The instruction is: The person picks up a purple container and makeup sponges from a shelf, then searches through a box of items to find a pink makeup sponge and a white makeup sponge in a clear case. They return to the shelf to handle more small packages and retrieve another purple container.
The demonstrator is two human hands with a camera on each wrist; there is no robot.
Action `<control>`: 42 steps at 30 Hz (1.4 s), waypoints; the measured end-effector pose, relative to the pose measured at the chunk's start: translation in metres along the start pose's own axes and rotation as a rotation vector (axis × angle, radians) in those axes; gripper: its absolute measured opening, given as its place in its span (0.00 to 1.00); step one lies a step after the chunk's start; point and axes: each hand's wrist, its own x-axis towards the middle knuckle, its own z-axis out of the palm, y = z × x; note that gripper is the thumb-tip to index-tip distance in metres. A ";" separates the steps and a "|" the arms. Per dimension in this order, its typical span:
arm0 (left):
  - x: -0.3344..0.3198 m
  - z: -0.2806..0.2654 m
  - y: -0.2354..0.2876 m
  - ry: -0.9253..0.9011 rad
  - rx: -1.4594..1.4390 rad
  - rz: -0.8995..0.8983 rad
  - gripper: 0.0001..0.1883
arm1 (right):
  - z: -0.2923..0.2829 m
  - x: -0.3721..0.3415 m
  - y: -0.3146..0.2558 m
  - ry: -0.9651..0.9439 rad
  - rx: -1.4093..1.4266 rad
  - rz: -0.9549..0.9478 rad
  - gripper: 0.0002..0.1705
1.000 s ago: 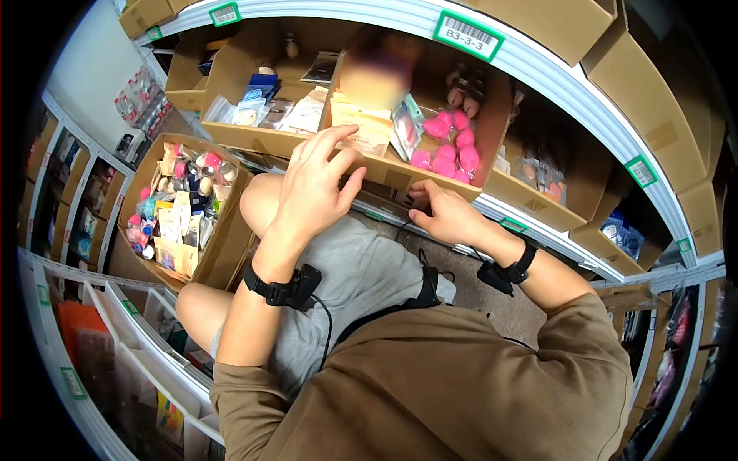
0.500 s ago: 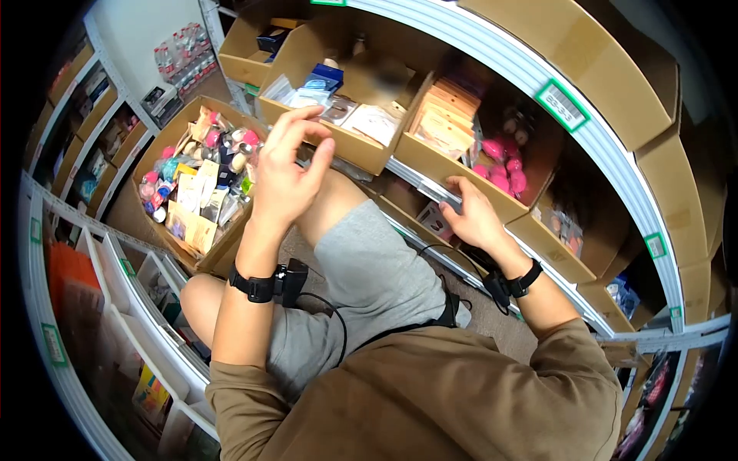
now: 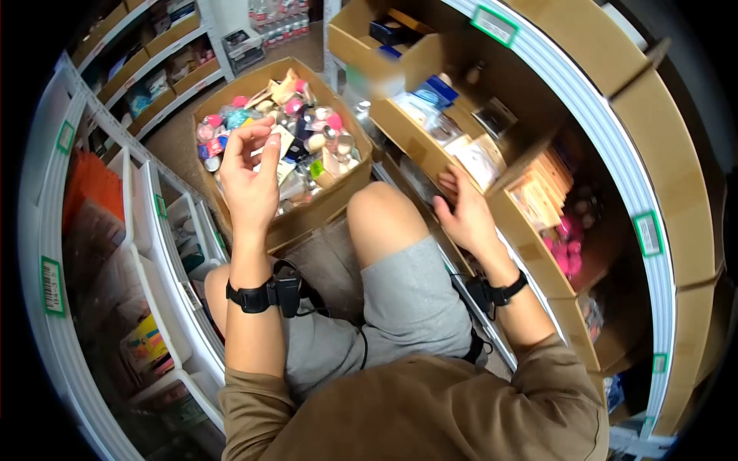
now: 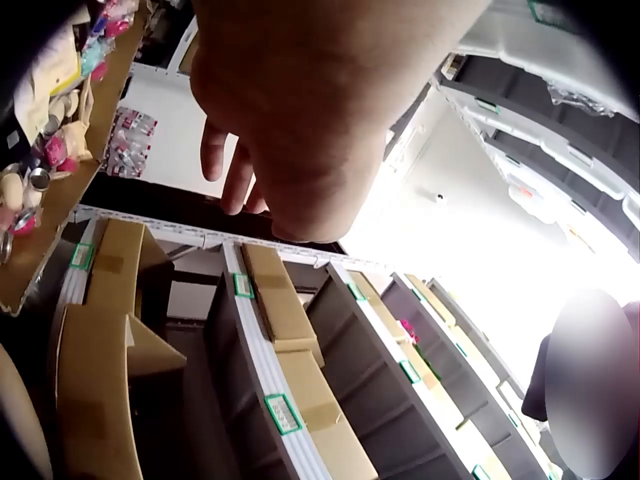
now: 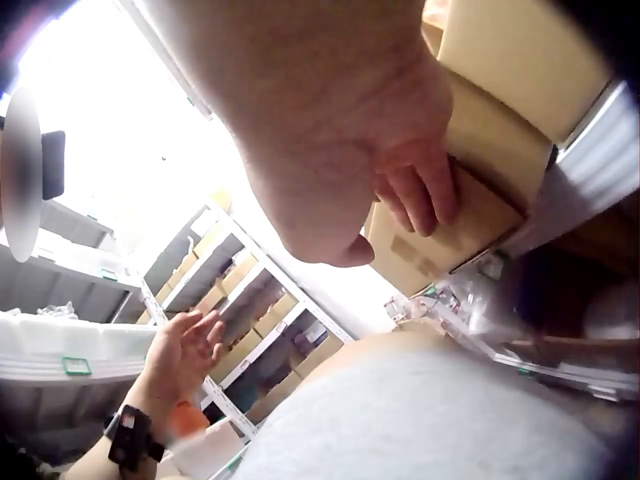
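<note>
In the head view my left hand (image 3: 250,184) hovers over the near left side of a big cardboard box (image 3: 307,223), its fingers loosely bent around nothing. The box is heaped with mixed small goods, among them pink and beige sponges and packets (image 3: 286,142), partly hidden by that hand. My right hand (image 3: 469,215) is at the front wall of a cardboard shelf bin (image 3: 419,142), fingers relaxed and holding nothing. From the right wrist view, its fingertips lie close along the cardboard (image 5: 480,225). That bin contains blue packets (image 3: 438,92) and pale packets (image 3: 473,160).
To the right, another bin holds brown card packs (image 3: 542,188) and pink sponges (image 3: 567,246). White drawers (image 3: 157,300) line my left side. Shelves of boxes (image 3: 154,65) and bottle packs (image 3: 277,19) stand at the back. My bent knee (image 3: 384,211) lies between box and shelf.
The head view has swung left, bringing the goods box toward the middle. My left hand is now over that box; my right hand has shifted from the sponge bin to the bin left of it.
</note>
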 end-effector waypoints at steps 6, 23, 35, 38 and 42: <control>0.014 -0.039 -0.026 0.105 -0.038 -0.032 0.05 | 0.001 0.016 0.022 0.098 0.144 0.094 0.29; 0.061 -0.124 -0.036 0.821 -0.221 -0.124 0.06 | 0.035 0.160 -0.060 -0.013 -0.212 -0.022 0.20; 0.079 -0.117 -0.048 0.873 -0.401 -0.237 0.09 | 0.301 0.358 -0.242 -0.698 -0.492 -0.689 0.26; 0.083 -0.118 -0.042 0.884 -0.463 -0.232 0.11 | 0.380 0.342 -0.223 -0.781 -0.675 -0.678 0.37; 0.084 -0.120 -0.041 0.913 -0.486 -0.224 0.10 | 0.414 0.318 -0.196 -0.745 -0.643 -0.573 0.39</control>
